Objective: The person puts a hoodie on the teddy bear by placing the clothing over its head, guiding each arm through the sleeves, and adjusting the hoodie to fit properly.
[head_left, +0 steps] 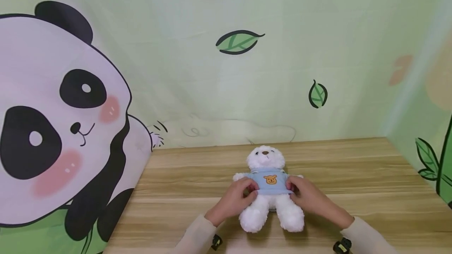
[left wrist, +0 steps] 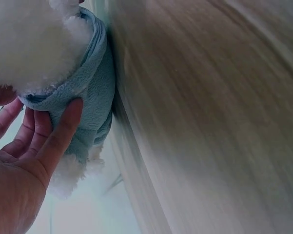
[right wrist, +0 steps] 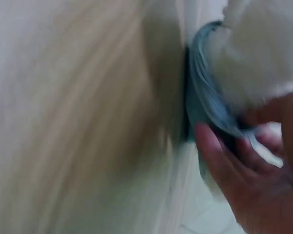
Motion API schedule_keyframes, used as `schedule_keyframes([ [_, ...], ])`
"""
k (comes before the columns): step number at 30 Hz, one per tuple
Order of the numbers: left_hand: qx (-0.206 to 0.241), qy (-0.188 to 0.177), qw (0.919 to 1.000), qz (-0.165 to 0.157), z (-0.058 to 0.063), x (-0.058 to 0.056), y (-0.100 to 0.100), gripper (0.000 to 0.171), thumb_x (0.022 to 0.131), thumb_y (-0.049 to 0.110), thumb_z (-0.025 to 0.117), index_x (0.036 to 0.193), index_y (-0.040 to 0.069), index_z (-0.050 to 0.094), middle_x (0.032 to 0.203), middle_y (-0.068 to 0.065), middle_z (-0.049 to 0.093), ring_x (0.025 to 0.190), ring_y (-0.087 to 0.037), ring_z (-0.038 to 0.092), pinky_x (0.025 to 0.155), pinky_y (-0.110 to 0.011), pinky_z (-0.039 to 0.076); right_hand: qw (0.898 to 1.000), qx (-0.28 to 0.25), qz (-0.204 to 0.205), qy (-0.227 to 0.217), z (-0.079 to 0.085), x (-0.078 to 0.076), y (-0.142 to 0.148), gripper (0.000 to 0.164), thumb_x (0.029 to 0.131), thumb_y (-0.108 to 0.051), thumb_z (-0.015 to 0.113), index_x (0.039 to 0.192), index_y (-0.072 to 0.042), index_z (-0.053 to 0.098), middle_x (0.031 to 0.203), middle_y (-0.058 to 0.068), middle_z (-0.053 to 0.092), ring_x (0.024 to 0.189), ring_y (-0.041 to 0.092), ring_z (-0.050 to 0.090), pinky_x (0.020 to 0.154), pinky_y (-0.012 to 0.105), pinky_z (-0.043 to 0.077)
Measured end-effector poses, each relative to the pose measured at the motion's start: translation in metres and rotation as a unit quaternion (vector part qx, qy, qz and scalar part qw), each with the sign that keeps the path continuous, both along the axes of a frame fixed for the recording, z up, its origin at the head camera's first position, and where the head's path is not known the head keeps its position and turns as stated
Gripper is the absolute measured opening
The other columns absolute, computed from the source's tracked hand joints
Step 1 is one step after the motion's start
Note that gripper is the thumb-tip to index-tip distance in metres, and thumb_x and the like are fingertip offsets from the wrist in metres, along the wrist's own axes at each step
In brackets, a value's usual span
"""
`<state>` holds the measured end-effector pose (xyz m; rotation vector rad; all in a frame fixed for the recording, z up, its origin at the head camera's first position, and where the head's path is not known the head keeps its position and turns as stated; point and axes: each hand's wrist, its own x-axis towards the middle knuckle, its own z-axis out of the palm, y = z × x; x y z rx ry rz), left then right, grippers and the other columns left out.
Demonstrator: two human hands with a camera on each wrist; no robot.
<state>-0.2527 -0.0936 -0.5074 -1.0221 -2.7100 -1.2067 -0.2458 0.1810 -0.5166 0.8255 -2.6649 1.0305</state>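
A white plush teddy bear (head_left: 265, 159) lies on its back on the wooden table, head away from me. It wears a light blue shirt (head_left: 275, 187) with an orange animal face on the chest. My left hand (head_left: 237, 196) pinches the shirt's hem on the left side; in the left wrist view, the thumb (left wrist: 68, 119) lies on the blue cloth. On the opposite side, my right hand (head_left: 312, 198) pinches the hem, its fingers (right wrist: 212, 146) at the cloth's edge in the right wrist view. Some fingertips of both hands are hidden by the cloth and fur.
The wooden tabletop (head_left: 190, 175) extends around the bear on both sides. A pale green backdrop (head_left: 169, 69) with a large panda (head_left: 95, 128) and leaves stands behind and to the sides of the table.
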Motion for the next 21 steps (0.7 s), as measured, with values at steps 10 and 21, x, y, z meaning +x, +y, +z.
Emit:
schedule_keyframes([
  [10, -0.010, 0.029, 0.9991, 0.030, 0.012, -0.003, -0.007, 0.009, 0.096, 0.015, 0.059, 0.101, 0.014, 0.066, 0.094, 0.004, 0.066, 0.084, -0.004, 0.058, 0.070, -0.016, 0.050, 1.000, 0.015, -0.005, -0.010, 0.017, -0.001, 0.009, 0.015, 0.082, -0.002, 0.068, 0.090, -0.015, 0.063, 0.081, -0.008, 0.062, 0.072, 0.000, 0.054, 0.062, 0.020, 0.048],
  [21, -0.016, 0.034, 0.9972, 0.064, 0.028, -0.008, -0.014, 0.015, 0.099, 0.017, 0.055, 0.107, 0.011, 0.066, 0.100, 0.002, 0.068, 0.092, -0.009, 0.063, 0.078, -0.024, 0.053, 0.982, 0.021, -0.066, 0.177, 0.031, -0.015, 0.001, 0.013, 0.078, -0.002, 0.071, 0.086, -0.012, 0.066, 0.083, -0.005, 0.063, 0.070, 0.012, 0.060, 0.058, 0.021, 0.046],
])
